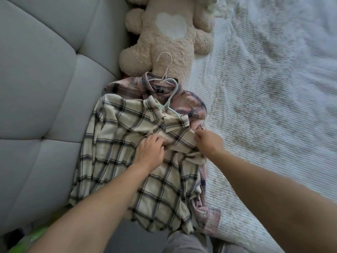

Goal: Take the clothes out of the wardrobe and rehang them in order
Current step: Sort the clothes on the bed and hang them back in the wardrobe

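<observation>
A beige plush bear [164, 46] with a white heart patch [171, 25] on its belly lies at the far edge of a bed, pressed against a grey padded headboard [45, 88] with stitched, tufted panels that runs along the bed's left side. A pale, ribbed bedspread [255, 106] with a faint leafy print covers the bed to the bear's right and is rumpled toward the far right corner. At the near left corner, a bright green object [34, 238], too blurred to identify, sits below the headboard.
</observation>
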